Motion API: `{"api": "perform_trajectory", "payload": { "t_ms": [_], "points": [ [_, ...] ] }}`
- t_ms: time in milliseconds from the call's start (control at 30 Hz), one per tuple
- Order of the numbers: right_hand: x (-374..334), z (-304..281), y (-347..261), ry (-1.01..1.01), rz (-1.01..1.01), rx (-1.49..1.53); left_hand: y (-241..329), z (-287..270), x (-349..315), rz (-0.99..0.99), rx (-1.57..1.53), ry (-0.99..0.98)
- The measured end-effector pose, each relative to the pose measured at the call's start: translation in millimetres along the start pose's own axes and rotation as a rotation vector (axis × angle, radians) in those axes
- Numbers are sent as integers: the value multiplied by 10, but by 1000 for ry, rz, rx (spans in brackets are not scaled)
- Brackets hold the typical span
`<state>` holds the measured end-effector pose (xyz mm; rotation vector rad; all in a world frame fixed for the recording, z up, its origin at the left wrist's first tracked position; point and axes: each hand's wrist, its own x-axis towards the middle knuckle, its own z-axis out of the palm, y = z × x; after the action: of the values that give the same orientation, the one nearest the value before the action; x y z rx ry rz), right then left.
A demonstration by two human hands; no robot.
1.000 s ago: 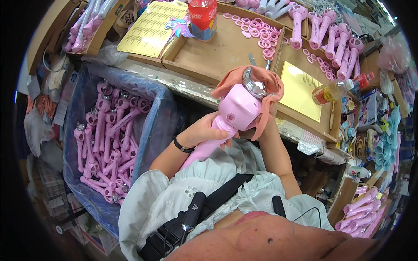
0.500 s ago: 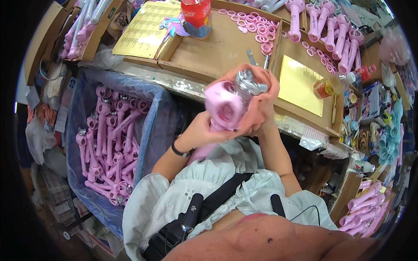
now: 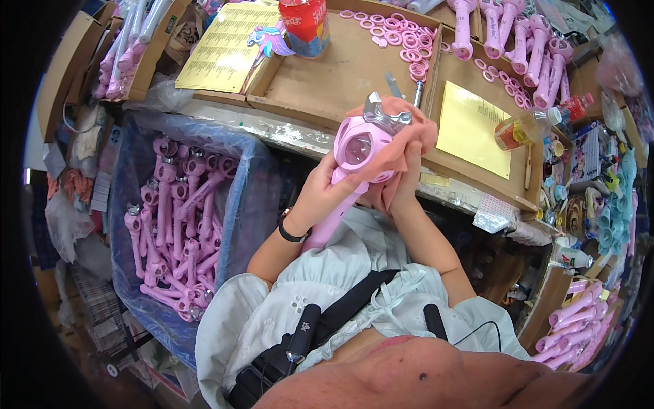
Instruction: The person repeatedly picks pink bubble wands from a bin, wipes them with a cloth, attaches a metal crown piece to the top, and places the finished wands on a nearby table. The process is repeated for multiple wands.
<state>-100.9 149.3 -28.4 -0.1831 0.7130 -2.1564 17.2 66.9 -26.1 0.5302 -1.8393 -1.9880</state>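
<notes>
Pink wand [image 3: 352,165] is held tilted in the head view, near the table [image 3: 293,139]. The left hand [image 3: 323,196] has its grip closed around the neck; the right hand [image 3: 409,170], partly hidden, grips an orange cloth [image 3: 419,129] against the silver-topped head.

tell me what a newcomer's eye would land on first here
Probably the pink wand with a silvery crown at center, in the left hand, while the right hand holds an orange cloth against it. Next, the blue-lined bin of similar wands at left. Then pink rings in the cardboard tray up top.
</notes>
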Motion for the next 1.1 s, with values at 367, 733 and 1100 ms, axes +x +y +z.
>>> {"api": "perform_trajectory", "payload": {
  "t_ms": [367, 733, 1100],
  "points": [
    [-152, -504, 462, -278, -438, -610, 43, -52, 58, -125, -438, -89],
    [-123, 151, -111, -173, -227, -554, -26, -152, 9, -154, -465, -170],
    [-5, 290, -255, -20, -32, -194, 158, 6, -125, 58, 319, 149]
  ]
}}
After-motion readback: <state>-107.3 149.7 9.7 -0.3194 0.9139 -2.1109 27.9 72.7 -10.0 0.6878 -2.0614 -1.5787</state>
